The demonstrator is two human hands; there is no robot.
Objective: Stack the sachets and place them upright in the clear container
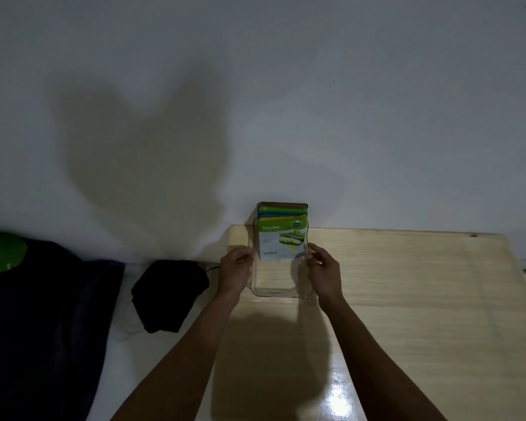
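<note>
A clear rectangular container (281, 294) rests on the wooden table near its far left corner. A stack of sachets (281, 235) stands upright in the container's far end, leaning toward the wall; the front one reads "Cucumber" and coloured tops of others show behind it. My left hand (236, 268) is at the container's left wall and my right hand (324, 270) at its right wall, fingers curled against the sides. Whether the fingers grip the container or only touch it is unclear.
The light wooden table (407, 299) stretches right and toward me, with glare near the front. A white wall rises just behind the container. Left of the table lie a black bag (170, 294) with a cable, dark cloth (43, 329) and a green object (0, 252).
</note>
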